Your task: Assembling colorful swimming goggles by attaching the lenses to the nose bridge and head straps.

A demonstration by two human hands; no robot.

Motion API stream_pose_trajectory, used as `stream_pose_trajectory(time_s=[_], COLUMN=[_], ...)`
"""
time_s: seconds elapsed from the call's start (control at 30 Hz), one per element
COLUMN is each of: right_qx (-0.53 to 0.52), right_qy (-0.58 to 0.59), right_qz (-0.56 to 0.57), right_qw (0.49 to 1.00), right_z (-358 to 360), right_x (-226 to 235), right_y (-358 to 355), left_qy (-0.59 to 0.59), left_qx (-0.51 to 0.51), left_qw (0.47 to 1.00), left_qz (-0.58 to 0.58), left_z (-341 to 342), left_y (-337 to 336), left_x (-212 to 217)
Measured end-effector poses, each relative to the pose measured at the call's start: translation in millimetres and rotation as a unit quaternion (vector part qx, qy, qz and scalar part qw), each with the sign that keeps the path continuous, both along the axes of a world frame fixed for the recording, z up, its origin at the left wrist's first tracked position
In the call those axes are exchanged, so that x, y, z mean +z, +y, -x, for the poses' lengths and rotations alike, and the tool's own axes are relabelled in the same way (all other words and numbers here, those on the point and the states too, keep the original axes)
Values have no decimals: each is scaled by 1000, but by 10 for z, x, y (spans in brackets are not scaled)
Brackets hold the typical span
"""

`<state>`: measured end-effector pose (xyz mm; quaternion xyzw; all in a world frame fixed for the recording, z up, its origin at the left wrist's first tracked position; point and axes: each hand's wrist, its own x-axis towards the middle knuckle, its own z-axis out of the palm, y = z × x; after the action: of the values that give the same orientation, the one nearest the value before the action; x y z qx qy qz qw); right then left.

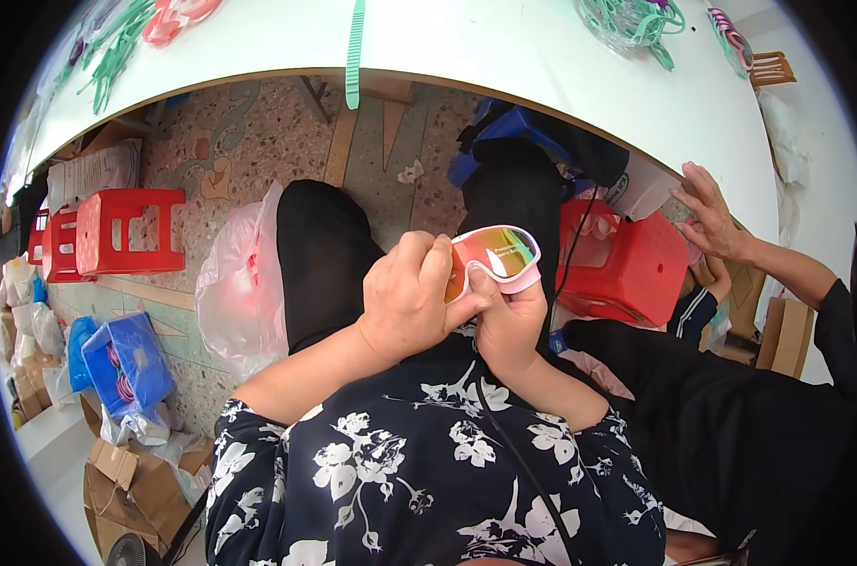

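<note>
Above my lap I hold a pair of goggles (504, 253) with a white-pink frame and a shiny orange-green mirrored lens. My left hand (405, 288) is closed around their left side, its fingers bent over the frame and covering that part. From below, my right hand (512, 316) grips the lower edge, the thumb lying near the nose notch. A pink piece shows along the frame's lower right, beside my right fingers. On the white table (466, 42) ahead, a green ridged strap (355, 57) hangs over the near edge.
Green straps (117, 47) and pink straps (176, 19) lie far left on the table, a green bundle (636, 28) far right. Red stools (131, 231) and a blue crate (126, 363) stand left. A plastic bag (240, 274) touches my left leg. At right, another person's hand (712, 217) nears the table edge.
</note>
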<state>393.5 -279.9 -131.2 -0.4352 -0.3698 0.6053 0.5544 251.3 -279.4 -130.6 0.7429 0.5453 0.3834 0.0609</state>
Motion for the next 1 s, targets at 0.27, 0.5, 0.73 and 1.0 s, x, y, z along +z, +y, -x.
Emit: stream_pose_trajectory(time_s=[0.27,0.5,0.73,1.0], right_qx=[86,222,335,176], right_qy=[190,-316,-319,-284], right_qz=[238,-88,-221,-213], right_qw=[949,918,859,918], right_z=[-85,-727,-587,-247], right_x=[109,275,244,-195], right_y=[171,396,855,743], left_qy=[39,1,-12,2], left_qx=[-16,-49,-103,-107], left_qw=[999,999,993,992], left_qz=[-11,3,53,73], left_z=[57,385,350,372], left_y=[65,283,337,537], left_x=[-52,102,147,90])
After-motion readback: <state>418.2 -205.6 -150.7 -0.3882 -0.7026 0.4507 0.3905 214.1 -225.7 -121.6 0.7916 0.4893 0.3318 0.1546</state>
